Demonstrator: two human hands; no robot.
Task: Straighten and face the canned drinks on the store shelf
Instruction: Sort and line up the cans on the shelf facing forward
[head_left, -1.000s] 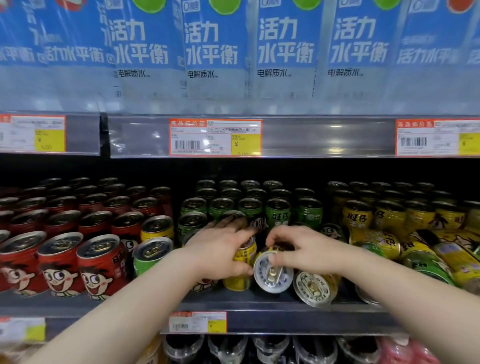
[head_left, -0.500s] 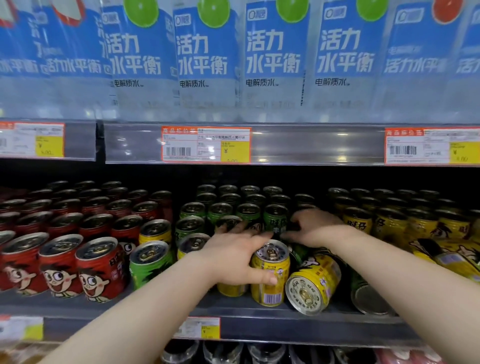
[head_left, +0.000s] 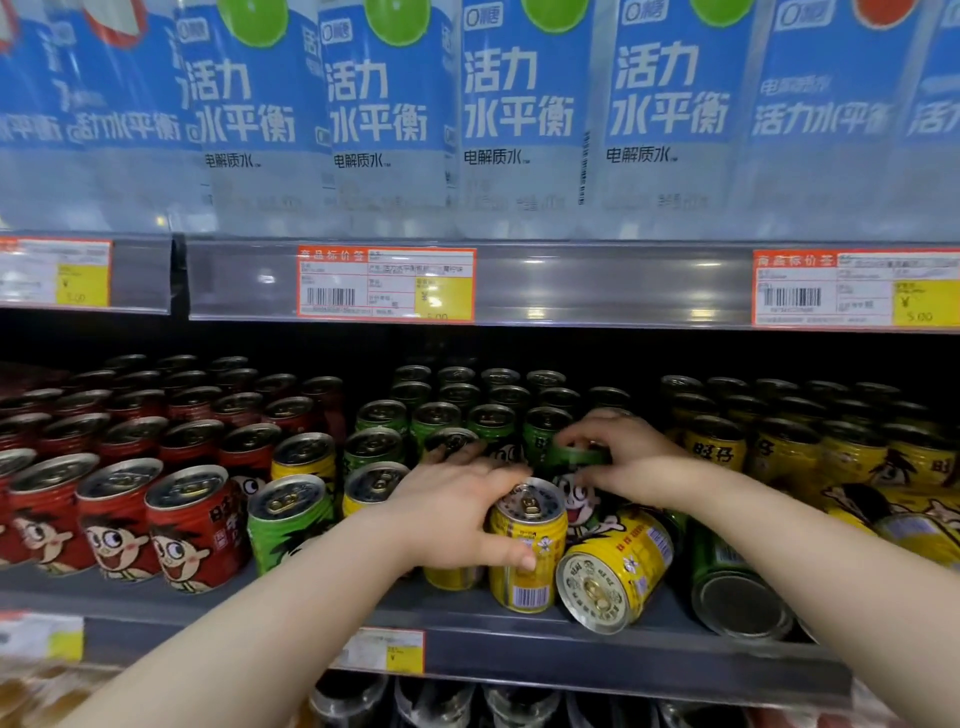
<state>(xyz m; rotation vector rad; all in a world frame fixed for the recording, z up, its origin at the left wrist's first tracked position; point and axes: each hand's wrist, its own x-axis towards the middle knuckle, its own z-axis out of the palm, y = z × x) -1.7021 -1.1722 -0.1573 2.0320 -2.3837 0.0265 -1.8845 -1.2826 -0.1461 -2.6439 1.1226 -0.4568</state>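
My left hand (head_left: 457, 512) wraps around an upright yellow can (head_left: 527, 551) at the shelf's front, barcode facing out. Just behind it, my right hand (head_left: 626, 457) grips the rim of a green can (head_left: 579, 486) with a cartoon face. A second yellow can (head_left: 613, 571) lies tipped on its side, its top toward me, touching the upright one. A green can (head_left: 732, 587) lies on its side to the right, bottom facing out. Upright green cans (head_left: 488, 415) stand in rows behind.
Red cans (head_left: 119, 519) fill the left of the shelf, with a green can (head_left: 288, 519) and yellow can (head_left: 306, 457) mixed in beside them. Yellow cans (head_left: 779, 452) stand at right, some toppled (head_left: 904, 525). The shelf lip (head_left: 571, 649) carries price tags; blue-labelled bottles (head_left: 519, 104) stand overhead.
The yellow can that lay on its side a second ago now stands upright in my left hand. My right hand let go of it, reached back, and has closed on a green can.
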